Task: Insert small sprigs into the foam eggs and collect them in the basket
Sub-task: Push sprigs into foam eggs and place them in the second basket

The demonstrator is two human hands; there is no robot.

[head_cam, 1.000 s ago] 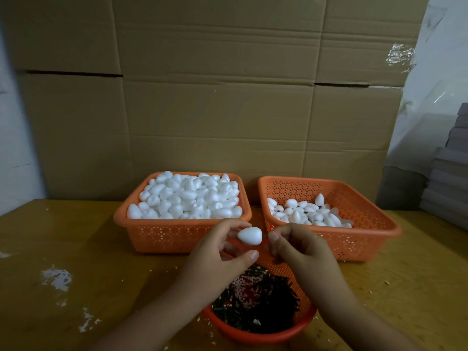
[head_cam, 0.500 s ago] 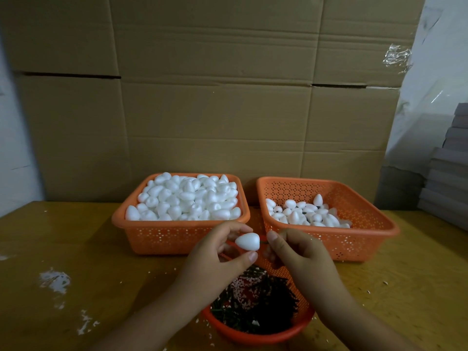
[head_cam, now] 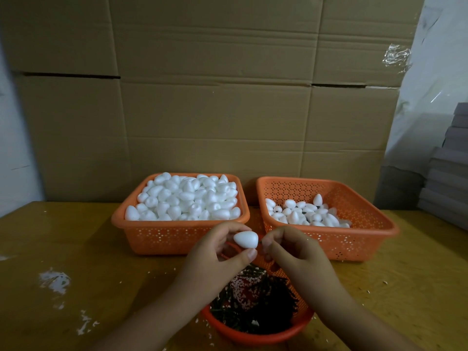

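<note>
My left hand (head_cam: pixel 215 259) holds a white foam egg (head_cam: pixel 245 239) between thumb and fingers, above the round orange bowl (head_cam: pixel 253 334) of dark sprigs (head_cam: pixel 255 305). My right hand (head_cam: pixel 296 254) pinches a small sprig at the egg's blunt right end; the sprig itself is almost wholly hidden by the fingertips. Behind the hands stand two orange baskets. The left basket (head_cam: pixel 177 239) is heaped with plain foam eggs (head_cam: pixel 187 198). The right basket (head_cam: pixel 354 239) holds a smaller layer of eggs (head_cam: pixel 304 214) on its left side.
A wall of cardboard boxes (head_cam: pixel 215 97) rises right behind the baskets. Grey stacked sheets (head_cam: pixel 448 178) sit at the far right. White foam crumbs and smears (head_cam: pixel 54 281) dot the yellow wooden table (head_cam: pixel 63 249).
The two hands have come closer together, so the right fingertips now meet the egg's end. The egg has stayed at about the same height above the bowl.
</note>
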